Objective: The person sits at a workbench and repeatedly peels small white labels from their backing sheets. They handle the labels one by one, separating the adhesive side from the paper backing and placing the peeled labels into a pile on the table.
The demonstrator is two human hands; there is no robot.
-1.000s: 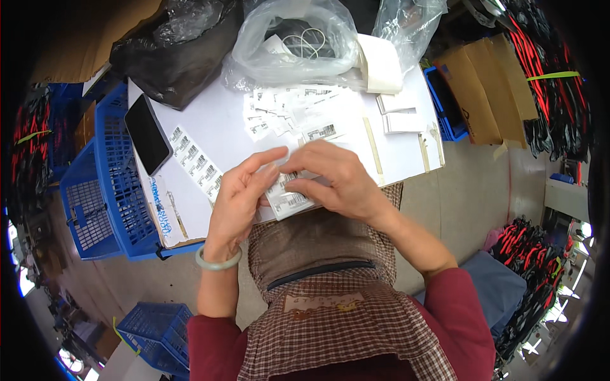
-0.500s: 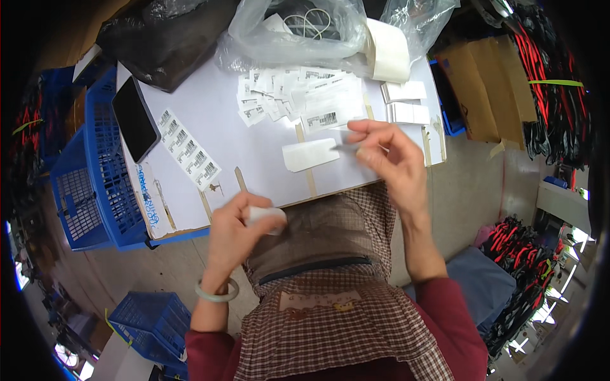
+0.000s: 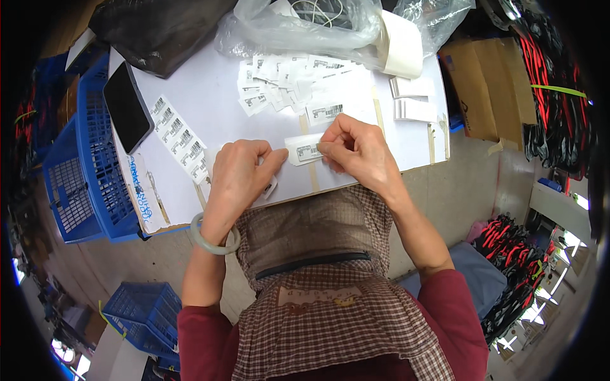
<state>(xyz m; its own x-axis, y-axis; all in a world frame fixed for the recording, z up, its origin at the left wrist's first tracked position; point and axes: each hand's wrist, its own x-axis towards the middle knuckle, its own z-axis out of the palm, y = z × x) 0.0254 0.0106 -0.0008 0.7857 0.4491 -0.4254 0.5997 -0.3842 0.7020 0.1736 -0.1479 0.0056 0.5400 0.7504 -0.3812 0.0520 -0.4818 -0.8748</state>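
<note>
A barcode label [image 3: 307, 152] lies over a white card [image 3: 297, 160] near the table's front edge. My right hand [image 3: 361, 152] is closed in a pinch at the label's right end, its fingertips down on the card. Just left of the card, my left hand [image 3: 243, 170] is closed with a curled piece of white paper [image 3: 271, 187] showing under its palm; its index finger reaches toward the card's left end. Most of that paper is hidden by the hand. Behind the card sits a loose heap of barcode labels [image 3: 279, 81], one of them [image 3: 325, 113] right above the card.
A label sheet [image 3: 180, 140] and a black phone [image 3: 129, 108] lie at the left. White card stacks [image 3: 415, 110] are at the right. Plastic bags [image 3: 305, 38] fill the back. Blue baskets [image 3: 114, 159] stand beside the table, a cardboard box [image 3: 489, 89] opposite.
My right hand has come down with the label onto the card. My left hand has moved up from the table's edge toward the card, still holding the white paper.
</note>
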